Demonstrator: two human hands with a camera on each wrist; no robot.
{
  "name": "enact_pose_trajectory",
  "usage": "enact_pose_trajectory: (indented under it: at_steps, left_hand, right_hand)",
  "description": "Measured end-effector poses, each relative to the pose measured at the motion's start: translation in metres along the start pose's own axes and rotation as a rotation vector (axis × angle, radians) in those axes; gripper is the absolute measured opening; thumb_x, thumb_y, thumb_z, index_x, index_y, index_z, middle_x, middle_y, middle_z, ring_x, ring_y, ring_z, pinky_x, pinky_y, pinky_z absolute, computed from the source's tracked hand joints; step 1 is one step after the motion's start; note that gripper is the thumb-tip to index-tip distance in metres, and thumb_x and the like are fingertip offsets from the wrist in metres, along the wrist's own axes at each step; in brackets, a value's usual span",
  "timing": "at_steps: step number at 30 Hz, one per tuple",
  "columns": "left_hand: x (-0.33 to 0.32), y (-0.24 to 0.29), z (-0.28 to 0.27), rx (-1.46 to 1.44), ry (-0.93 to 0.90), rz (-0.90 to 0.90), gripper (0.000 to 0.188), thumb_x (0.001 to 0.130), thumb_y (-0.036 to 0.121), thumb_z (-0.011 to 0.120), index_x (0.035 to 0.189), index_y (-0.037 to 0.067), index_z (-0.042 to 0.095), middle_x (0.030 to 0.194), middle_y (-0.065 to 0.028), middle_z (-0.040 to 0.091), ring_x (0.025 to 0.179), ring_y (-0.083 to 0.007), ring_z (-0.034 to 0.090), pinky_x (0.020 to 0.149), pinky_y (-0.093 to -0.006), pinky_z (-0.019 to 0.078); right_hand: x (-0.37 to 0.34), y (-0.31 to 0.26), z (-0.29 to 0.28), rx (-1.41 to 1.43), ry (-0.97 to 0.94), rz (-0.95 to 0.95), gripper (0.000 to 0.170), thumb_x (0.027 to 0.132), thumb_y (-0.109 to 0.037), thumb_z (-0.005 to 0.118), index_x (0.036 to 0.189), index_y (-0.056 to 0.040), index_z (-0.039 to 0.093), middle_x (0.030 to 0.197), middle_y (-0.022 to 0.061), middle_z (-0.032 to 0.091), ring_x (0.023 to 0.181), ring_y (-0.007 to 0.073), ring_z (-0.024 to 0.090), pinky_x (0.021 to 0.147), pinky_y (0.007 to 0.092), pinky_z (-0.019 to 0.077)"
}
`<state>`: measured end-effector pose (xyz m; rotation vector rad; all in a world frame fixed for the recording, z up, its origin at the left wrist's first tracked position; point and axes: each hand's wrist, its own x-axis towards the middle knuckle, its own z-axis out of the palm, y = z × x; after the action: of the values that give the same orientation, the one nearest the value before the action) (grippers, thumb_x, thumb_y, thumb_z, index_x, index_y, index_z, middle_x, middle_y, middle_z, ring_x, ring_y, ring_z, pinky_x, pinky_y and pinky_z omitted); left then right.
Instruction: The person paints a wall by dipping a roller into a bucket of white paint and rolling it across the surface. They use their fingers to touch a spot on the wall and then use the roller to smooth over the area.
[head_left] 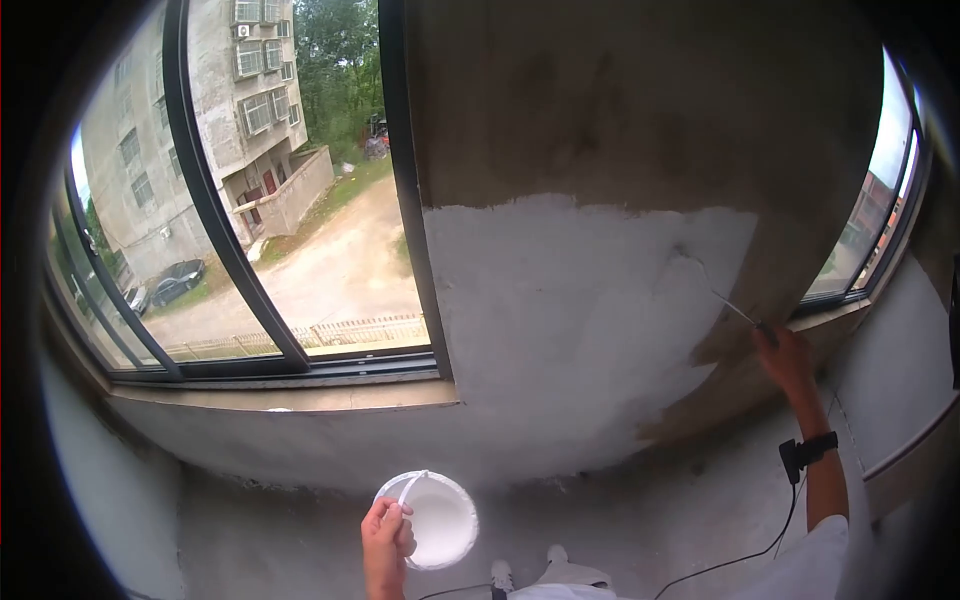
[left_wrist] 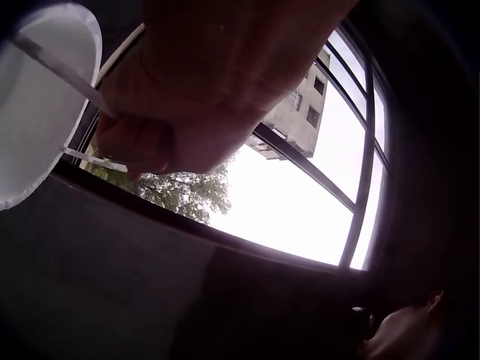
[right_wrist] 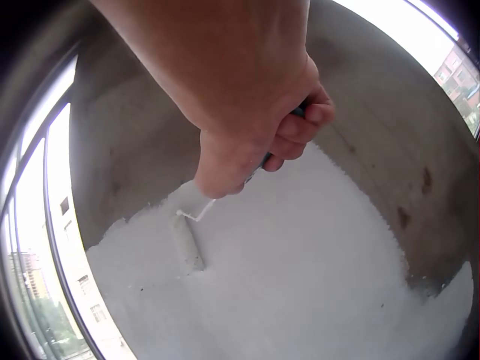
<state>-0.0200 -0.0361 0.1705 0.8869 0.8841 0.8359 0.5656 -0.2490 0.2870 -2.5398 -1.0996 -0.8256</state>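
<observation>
My right hand [head_left: 785,358] grips the dark handle of a paint roller [right_wrist: 189,244], its fingers curled round it in the right wrist view. The white roller head lies over the white-coated part of the wall [head_left: 560,300], near its upper right. Above and to the right, the wall stays bare brown-grey [head_left: 600,110]. Low in front of me, my left hand [head_left: 385,535] holds a white bucket [head_left: 468,515] by its thin bail handle [head_left: 410,487]. White material shows inside the bucket. In the left wrist view, the left fingers wrap the handle beside the bucket's rim.
A dark-framed sliding window [head_left: 290,365] with a ledge [head_left: 330,397] stands left of the wall, and another window [head_left: 860,230] is at the right. A black cable [head_left: 735,560] hangs from the right wrist strap. My shoes [head_left: 557,553] are on the grey floor.
</observation>
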Motion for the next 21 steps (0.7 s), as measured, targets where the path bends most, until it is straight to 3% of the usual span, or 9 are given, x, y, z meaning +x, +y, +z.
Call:
enact_pose_trajectory:
  at_steps: [3, 6, 9, 12, 21]
  left_hand:
    - [0.004, -0.002, -0.003, -0.029, -0.001, -0.006, 0.018, 0.102, 0.018, 0.050, 0.089, 0.006, 0.055, 0.054, 0.0089, 0.030, 0.045, -0.0017, 0.021, 0.042, -0.0229, 0.0149]
    - [0.005, -0.004, -0.008, -0.053, -0.033, -0.002, 0.018, 0.102, 0.018, 0.049, 0.090, 0.006, 0.055, 0.054, 0.0091, 0.030, 0.045, -0.0016, 0.021, 0.042, -0.0228, 0.0146]
    - [0.006, -0.003, -0.013, -0.059, -0.044, 0.002, 0.018, 0.102, 0.018, 0.049, 0.091, 0.006, 0.056, 0.054, 0.0092, 0.031, 0.044, -0.0014, 0.021, 0.041, -0.0228, 0.0144]
    - [-0.002, 0.001, -0.022, -0.067, -0.043, 0.003, 0.018, 0.102, 0.018, 0.049, 0.091, 0.005, 0.056, 0.054, 0.0095, 0.031, 0.045, -0.0011, 0.021, 0.041, -0.0227, 0.0145]
    - [-0.031, 0.003, -0.049, -0.151, 0.040, 0.038, 0.017, 0.102, 0.017, 0.049, 0.092, 0.005, 0.055, 0.054, 0.0103, 0.031, 0.045, -0.0005, 0.021, 0.041, -0.0220, 0.0151]
  right_hand:
    - [-0.005, -0.001, -0.008, -0.064, -0.093, 0.099, 0.046, 0.093, -0.046, 0.058, 0.096, -0.0021, 0.069, 0.091, 0.0261, 0.068, 0.089, 0.0443, 0.066, 0.078, 0.0497, 0.0522]
    - [-0.007, -0.032, -0.010, -0.085, -0.129, 0.082, 0.045, 0.093, -0.046, 0.058, 0.095, -0.0031, 0.069, 0.088, 0.0250, 0.068, 0.086, 0.0443, 0.066, 0.076, 0.0492, 0.0522]
    - [-0.002, -0.085, -0.019, 0.139, -0.166, 0.036, 0.043, 0.093, -0.046, 0.058, 0.092, -0.0044, 0.069, 0.079, 0.0229, 0.067, 0.081, 0.0440, 0.065, 0.073, 0.0489, 0.0519]
    - [0.006, -0.138, -0.023, 0.230, -0.123, -0.061, 0.041, 0.092, -0.045, 0.059, 0.086, -0.0054, 0.068, 0.069, 0.0197, 0.065, 0.074, 0.0429, 0.064, 0.067, 0.0488, 0.0509]
    - [0.027, -0.257, -0.034, 0.132, -0.040, -0.366, 0.039, 0.092, -0.042, 0.060, 0.074, -0.0078, 0.060, 0.059, 0.0140, 0.061, 0.061, 0.0392, 0.062, 0.057, 0.0494, 0.0475]
